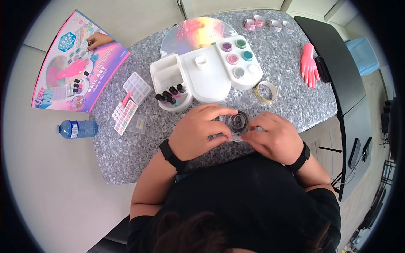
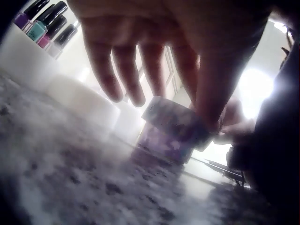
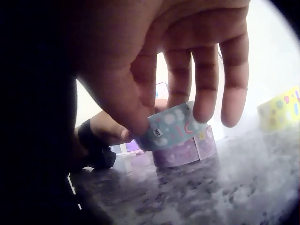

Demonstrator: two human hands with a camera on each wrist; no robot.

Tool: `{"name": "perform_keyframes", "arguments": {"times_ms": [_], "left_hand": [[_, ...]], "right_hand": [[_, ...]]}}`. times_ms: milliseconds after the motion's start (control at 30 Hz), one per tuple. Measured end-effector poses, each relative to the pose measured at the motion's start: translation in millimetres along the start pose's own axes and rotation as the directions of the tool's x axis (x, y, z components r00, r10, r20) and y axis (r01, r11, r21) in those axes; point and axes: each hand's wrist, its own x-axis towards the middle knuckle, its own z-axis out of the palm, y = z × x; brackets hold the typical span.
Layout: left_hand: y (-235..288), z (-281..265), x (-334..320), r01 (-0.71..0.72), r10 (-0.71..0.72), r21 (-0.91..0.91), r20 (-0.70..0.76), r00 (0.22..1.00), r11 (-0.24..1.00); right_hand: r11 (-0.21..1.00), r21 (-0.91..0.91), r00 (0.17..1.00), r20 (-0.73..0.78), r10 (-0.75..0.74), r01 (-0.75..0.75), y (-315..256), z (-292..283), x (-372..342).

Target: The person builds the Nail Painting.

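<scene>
A teal printed band (image 3: 174, 127), wound into a ring with clouds and a moon on it, sits atop a purple printed band (image 3: 180, 153) on the table. From above, the stacked rings (image 1: 238, 122) show dark coils inside. My left hand (image 1: 202, 128) has its index finger and thumb at the left side of the teal ring; its other fingers hang down in the left wrist view. On the opposite side my right hand (image 1: 272, 137) pinches the teal ring between thumb and fingers. A yellow patterned ring (image 1: 266, 92) stands just beyond my right hand.
Ahead is a white organizer (image 1: 206, 80) with glitter pots (image 1: 232, 59) and nail polish bottles (image 1: 172, 96). A nail art box (image 1: 80, 63), water bottle (image 1: 78, 129) and sticker sheet (image 1: 126, 118) lie left. Pink and white rings (image 1: 249, 24) stand behind; a pink model hand (image 1: 309, 66) lies right.
</scene>
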Motion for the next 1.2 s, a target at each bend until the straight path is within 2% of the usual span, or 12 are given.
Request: {"name": "perform_keyframes", "arguments": {"times_ms": [367, 433, 533, 733, 833, 967, 1033, 1067, 1133, 1200], "left_hand": [[1, 2, -1, 0.081, -0.081, 0.001, 0.011, 0.997, 0.997], [1, 1, -2, 0.092, -0.092, 0.011, 0.017, 0.996, 0.996], [1, 1, -2, 0.105, -0.105, 0.027, 0.01, 0.994, 0.994], [1, 2, -1, 0.1, -0.099, 0.038, -0.018, 0.995, 0.994], [2, 2, -1, 0.127, -0.127, 0.026, -0.017, 0.992, 0.992], [1, 2, -1, 0.15, -0.15, 0.004, -0.022, 0.988, 0.989], [0, 3, -2, 0.164, -0.164, -0.011, -0.017, 0.986, 0.986], [0, 4, -3, 0.177, -0.177, -0.027, -0.011, 0.984, 0.984], [1, 4, -4, 0.191, -0.191, -0.053, 0.009, 0.982, 0.98], [1, 4, -4, 0.205, -0.203, -0.077, 0.03, 0.979, 0.976]], "right_hand": [[0.998, -0.001, 0.998, -0.024, 0.06, -0.06, 5, 6, 5], [0.999, 0.022, 0.994, -0.101, 0.048, -0.046, 7, 8, 7], [0.997, 0.005, 0.989, -0.121, 0.08, -0.08, 9, 8, 9], [0.991, 0.047, 0.989, -0.072, 0.127, -0.124, 15, 10, 9], [0.979, 0.083, 0.979, -0.07, 0.193, -0.187, 13, 10, 12], [0.981, 0.07, 0.976, -0.109, 0.189, -0.182, 15, 7, 13], [0.966, -0.052, 0.949, -0.208, 0.238, -0.254, 21, 2, 9], [0.966, -0.053, 0.949, -0.207, 0.238, -0.253, 25, 1, 7], [0.872, -0.1, 0.865, -0.223, 0.449, -0.479, 34, 0, 0], [0.845, -0.156, 0.857, -0.172, 0.487, -0.511, 42, 3, -7]]}}
